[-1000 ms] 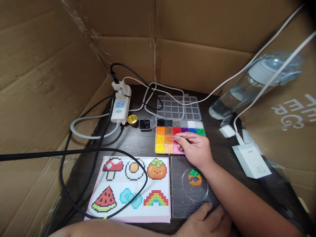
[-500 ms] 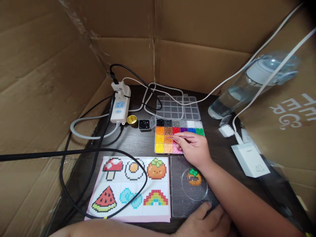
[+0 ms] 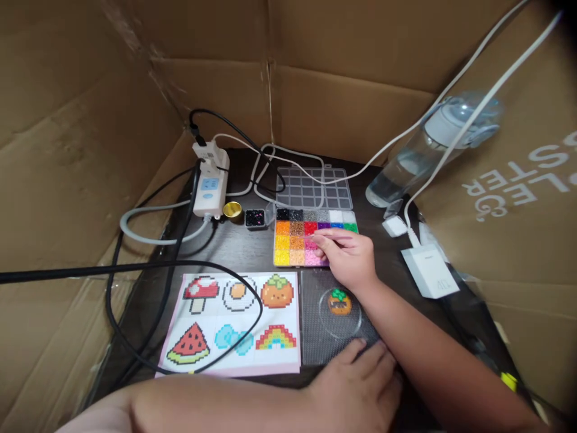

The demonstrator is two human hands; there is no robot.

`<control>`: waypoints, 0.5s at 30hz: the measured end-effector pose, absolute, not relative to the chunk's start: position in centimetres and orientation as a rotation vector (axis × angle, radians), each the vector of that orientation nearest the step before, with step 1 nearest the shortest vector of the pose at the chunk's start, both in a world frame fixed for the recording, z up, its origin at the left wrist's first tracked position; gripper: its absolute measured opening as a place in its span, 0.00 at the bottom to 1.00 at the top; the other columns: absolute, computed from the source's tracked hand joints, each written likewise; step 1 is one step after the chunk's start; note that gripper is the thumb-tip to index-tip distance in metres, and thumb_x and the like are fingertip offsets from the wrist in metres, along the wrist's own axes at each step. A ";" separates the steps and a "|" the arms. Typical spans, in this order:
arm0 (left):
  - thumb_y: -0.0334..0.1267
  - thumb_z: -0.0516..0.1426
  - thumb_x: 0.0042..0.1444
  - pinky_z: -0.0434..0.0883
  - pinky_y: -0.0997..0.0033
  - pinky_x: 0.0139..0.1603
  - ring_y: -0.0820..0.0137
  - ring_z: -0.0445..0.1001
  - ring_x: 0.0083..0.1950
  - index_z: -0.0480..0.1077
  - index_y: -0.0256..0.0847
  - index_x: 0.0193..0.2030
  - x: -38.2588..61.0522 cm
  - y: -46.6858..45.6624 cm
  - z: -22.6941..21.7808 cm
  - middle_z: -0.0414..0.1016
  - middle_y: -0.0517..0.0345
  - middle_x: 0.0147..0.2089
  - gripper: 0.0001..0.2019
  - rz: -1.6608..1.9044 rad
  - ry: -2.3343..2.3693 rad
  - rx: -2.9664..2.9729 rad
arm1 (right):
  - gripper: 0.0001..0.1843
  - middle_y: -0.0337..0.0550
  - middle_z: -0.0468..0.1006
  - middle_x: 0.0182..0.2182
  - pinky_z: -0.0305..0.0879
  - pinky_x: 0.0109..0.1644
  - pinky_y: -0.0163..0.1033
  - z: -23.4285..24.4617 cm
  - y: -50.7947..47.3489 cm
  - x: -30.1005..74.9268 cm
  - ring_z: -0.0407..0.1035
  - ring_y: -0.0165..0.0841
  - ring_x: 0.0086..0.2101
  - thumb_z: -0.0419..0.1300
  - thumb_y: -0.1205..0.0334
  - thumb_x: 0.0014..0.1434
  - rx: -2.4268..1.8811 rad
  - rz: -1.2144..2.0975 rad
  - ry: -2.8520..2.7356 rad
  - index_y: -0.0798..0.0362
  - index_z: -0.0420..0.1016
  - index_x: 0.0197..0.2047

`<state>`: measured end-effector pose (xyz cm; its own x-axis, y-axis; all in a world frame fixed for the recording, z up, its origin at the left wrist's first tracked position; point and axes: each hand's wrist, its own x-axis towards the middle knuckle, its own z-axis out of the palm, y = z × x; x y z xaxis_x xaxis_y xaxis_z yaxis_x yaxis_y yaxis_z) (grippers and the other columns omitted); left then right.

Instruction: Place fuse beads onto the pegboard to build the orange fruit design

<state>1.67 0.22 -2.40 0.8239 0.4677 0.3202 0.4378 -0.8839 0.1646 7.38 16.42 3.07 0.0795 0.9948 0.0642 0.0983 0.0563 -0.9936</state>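
The right hand [image 3: 349, 257] pinches thin tweezers [image 3: 331, 237], tips over the bead tray [image 3: 288, 243] just left of its fingers. The left hand [image 3: 360, 385] lies flat, fingers spread, on the near edge of the pegboard [image 3: 315, 337], the bead design [image 3: 339, 300] just beyond its fingertips.

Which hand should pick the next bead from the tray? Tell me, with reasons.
Probably the right hand: it already holds the tweezers with their tip over the bead tray. The left hand lies flat on the near edge of the pegboard, apparently steadying it.

power strip [image 3: 208, 191] – far left | water bottle [image 3: 428, 149] – leaning right | white charger [image 3: 430, 271] | gold cap [image 3: 232, 210]
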 end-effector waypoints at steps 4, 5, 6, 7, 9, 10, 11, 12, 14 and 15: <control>0.46 0.49 0.69 0.56 0.54 0.65 0.57 0.59 0.69 0.69 0.37 0.61 1.3 0.6 -1.1 0.64 0.46 0.68 0.21 0.449 0.666 2.849 | 0.06 0.40 0.80 0.22 0.74 0.24 0.35 5.1 14.4 9.5 0.72 0.29 0.20 0.67 0.60 0.54 -1.203 0.907 -1.309 0.54 0.83 0.32; 0.47 0.50 0.68 0.56 0.53 0.65 0.57 0.59 0.69 0.69 0.36 0.62 1.3 0.6 -1.0 0.63 0.44 0.68 0.22 0.430 0.656 2.826 | 0.05 0.41 0.81 0.23 0.73 0.24 0.35 5.6 13.6 10.2 0.72 0.28 0.20 0.67 0.61 0.56 -1.194 0.872 -1.342 0.53 0.83 0.32; 0.49 0.50 0.68 0.55 0.53 0.65 0.56 0.58 0.70 0.68 0.35 0.62 1.3 0.6 -1.0 0.62 0.42 0.69 0.24 0.419 0.648 2.810 | 0.05 0.41 0.81 0.24 0.73 0.24 0.35 5.9 12.7 11.1 0.72 0.28 0.20 0.66 0.62 0.57 -1.192 0.840 -1.372 0.53 0.83 0.32; 0.51 0.51 0.67 0.54 0.53 0.66 0.55 0.57 0.70 0.68 0.35 0.62 1.3 0.7 -0.9 0.61 0.41 0.69 0.25 0.415 0.642 2.796 | 0.05 0.41 0.80 0.24 0.72 0.24 0.36 6.0 11.6 11.9 0.72 0.28 0.20 0.66 0.63 0.58 -1.205 0.816 -1.402 0.53 0.83 0.33; 0.55 0.53 0.66 0.52 0.53 0.67 0.54 0.56 0.70 0.67 0.34 0.63 1.4 0.7 -0.9 0.61 0.41 0.69 0.28 0.410 0.643 2.774 | 0.05 0.40 0.80 0.23 0.73 0.26 0.37 5.8 9.4 13.5 0.73 0.29 0.21 0.65 0.65 0.59 -1.258 0.794 -1.433 0.52 0.83 0.34; 0.56 0.53 0.65 0.52 0.53 0.67 0.54 0.56 0.70 0.67 0.34 0.63 1.4 0.7 -0.9 0.61 0.41 0.69 0.29 0.407 0.644 2.766 | 0.05 0.40 0.80 0.23 0.73 0.27 0.37 5.4 8.4 14.2 0.73 0.30 0.22 0.65 0.66 0.59 -1.281 0.776 -1.442 0.52 0.84 0.35; 0.56 0.53 0.65 0.51 0.53 0.68 0.54 0.56 0.70 0.66 0.34 0.64 1.4 0.7 -0.8 0.62 0.41 0.69 0.30 0.404 0.642 2.760 | 0.06 0.39 0.80 0.22 0.73 0.28 0.37 5.0 7.4 14.8 0.73 0.30 0.22 0.64 0.66 0.59 -1.322 0.768 -1.459 0.51 0.84 0.35; 0.56 0.53 0.65 0.51 0.52 0.68 0.54 0.56 0.70 0.65 0.33 0.64 1.5 0.7 -0.8 0.62 0.41 0.68 0.31 0.401 0.638 2.758 | 0.07 0.39 0.79 0.21 0.73 0.28 0.36 4.5 6.5 15.3 0.73 0.29 0.22 0.63 0.67 0.60 -1.365 0.760 -1.476 0.51 0.84 0.35; 0.56 0.54 0.65 0.51 0.52 0.68 0.53 0.57 0.69 0.65 0.33 0.64 1.5 0.8 -0.8 0.63 0.41 0.68 0.31 0.395 0.625 2.759 | 0.07 0.38 0.78 0.21 0.72 0.26 0.35 3.4 5.2 16.0 0.72 0.29 0.21 0.63 0.67 0.60 -1.437 0.761 -1.482 0.51 0.84 0.34; 0.56 0.54 0.64 0.51 0.51 0.68 0.53 0.57 0.69 0.66 0.33 0.64 1.6 0.8 -0.8 0.63 0.41 0.67 0.31 0.392 0.622 2.758 | 0.07 0.38 0.78 0.21 0.71 0.25 0.34 3.0 4.8 16.1 0.71 0.28 0.21 0.63 0.66 0.60 -1.459 0.766 -1.482 0.52 0.84 0.34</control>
